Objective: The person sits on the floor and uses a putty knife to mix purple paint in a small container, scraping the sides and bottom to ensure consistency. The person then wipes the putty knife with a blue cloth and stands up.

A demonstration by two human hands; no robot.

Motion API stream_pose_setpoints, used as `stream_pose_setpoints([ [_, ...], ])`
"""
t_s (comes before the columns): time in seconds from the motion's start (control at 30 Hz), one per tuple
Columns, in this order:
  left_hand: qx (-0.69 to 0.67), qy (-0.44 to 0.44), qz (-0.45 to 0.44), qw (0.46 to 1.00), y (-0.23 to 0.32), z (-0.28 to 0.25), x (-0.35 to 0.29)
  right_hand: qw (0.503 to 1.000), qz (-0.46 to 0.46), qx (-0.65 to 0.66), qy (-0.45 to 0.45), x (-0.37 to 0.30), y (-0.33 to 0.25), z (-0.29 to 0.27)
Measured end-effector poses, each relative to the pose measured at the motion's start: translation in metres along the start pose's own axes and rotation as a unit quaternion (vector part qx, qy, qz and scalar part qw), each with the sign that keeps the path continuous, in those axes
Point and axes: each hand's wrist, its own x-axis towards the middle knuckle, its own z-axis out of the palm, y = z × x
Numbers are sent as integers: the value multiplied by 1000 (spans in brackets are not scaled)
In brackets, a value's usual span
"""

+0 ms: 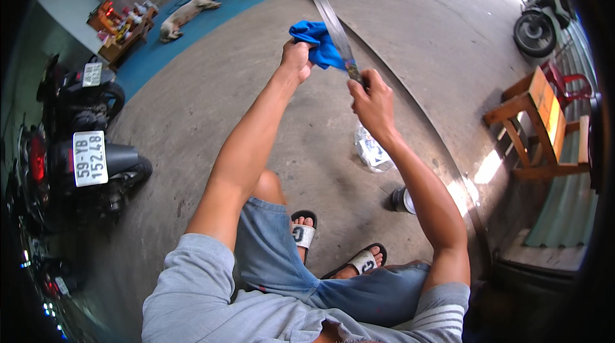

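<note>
Out in front of me, my right hand (375, 100) is closed around the dark handle of a long knife (331, 20), its metal blade slanting up and to the left. A bunched blue cloth (318, 40) is gripped in my left hand (296, 61), with folds hanging out to the right. The blade crosses in front of the cloth's right part; whether the two touch I cannot tell. Both arms are stretched forward above the concrete floor.
Below my right forearm are a clear plastic bag (373, 154) and a can (402, 200). Parked motorbikes (109, 162) line the left. Wooden furniture (544, 115) and another motorbike (537, 30) stand right. A dog (187, 16) lies on the blue floor strip (243, 0).
</note>
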Motion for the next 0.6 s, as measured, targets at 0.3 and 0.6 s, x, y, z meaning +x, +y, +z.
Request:
stream_pose_setpoints([
  [0.3, 82, -201, 29, 976, 1, 47, -66, 989, 88, 112, -42, 9, -12, -10],
  [0.6, 178, 136, 144, 964, -19, 78, -52, 984, -11, -158, -77, -4, -29, 8],
])
